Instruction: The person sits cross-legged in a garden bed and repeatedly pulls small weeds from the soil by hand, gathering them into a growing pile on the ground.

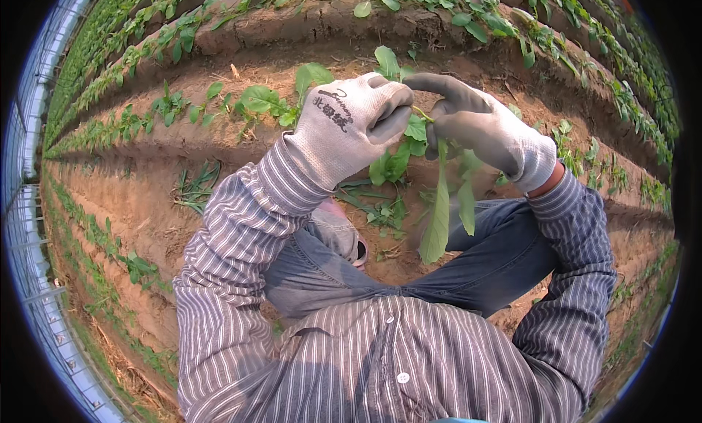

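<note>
My left hand (pixel 354 118), in a white knit glove with grey coated fingers and writing on its back, is closed in a fist above the crop row. Across to my right hand (pixel 482 124), gloved alike, a thin yellow-green stem (pixel 422 114) runs from its fingers. Between thumb and fingers, my right hand pinches this stem along with plucked green leaves (pixel 437 220) that dangle over my crossed legs. The stem's left end is hidden in my left fist. Rooted leafy seedlings (pixel 397 162) stand just below and behind the hands.
Soil ridges (pixel 329 25) with leafy plants (pixel 482 17) curve across the far side. To the left lies a small heap of wilted green blades (pixel 197 186). Pulled greens (pixel 386 212) rest on the soil beside my pink shoe (pixel 359 253). A pale framed structure (pixel 41 247) borders the left rim.
</note>
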A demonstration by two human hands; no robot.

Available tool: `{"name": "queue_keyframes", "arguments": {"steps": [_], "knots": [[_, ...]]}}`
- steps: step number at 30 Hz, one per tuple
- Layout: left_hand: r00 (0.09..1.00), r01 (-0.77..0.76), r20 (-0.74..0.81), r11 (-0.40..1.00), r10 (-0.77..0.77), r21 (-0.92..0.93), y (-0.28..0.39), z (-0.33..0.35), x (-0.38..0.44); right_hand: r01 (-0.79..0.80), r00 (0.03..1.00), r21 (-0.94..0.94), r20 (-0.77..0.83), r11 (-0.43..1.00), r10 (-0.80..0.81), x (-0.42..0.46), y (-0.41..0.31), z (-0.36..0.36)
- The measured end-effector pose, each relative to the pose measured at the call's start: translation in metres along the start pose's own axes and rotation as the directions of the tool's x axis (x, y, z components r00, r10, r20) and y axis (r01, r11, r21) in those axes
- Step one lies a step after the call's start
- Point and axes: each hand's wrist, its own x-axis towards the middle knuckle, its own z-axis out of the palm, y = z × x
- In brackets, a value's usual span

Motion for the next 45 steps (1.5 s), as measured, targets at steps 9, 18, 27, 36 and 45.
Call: {"name": "queue_keyframes", "arguments": {"steps": [9, 18, 27, 36, 45], "knots": [[0.998, -0.053, 0.035, 0.987, 0.048, 0.154, 0.009, 0.006, -0.001, -0.172, 0.974, -0.026, -0.155, 0.985, 0.166, 0.007, 0.009, 0.003], [0.997, -0.075, -0.005, 0.992, 0.076, 0.103, 0.012, 0.013, 0.006, -0.162, 0.959, -0.192, -0.264, 0.968, 0.108, 0.005, 0.013, 0.011], [0.787, 0.38, 0.587, 0.9, -0.191, -0.216, 0.0, 0.01, -0.004, 0.013, 0.976, 0.217, -0.215, 0.976, 0.034, -0.003, -0.005, -0.006], [0.882, 0.47, 0.346, 0.553, -0.318, -0.688, 0.002, 0.006, 0.01, -0.02, 0.997, 0.258, -0.068, 0.966, 0.039, 0.009, 0.008, 0.002], [0.96, 0.253, -0.016, 0.894, -0.278, -0.369, -0.004, 0.015, 0.013, -0.072, 0.968, 0.115, -0.23, 0.991, 0.097, 0.008, 0.018, -0.011]]}}
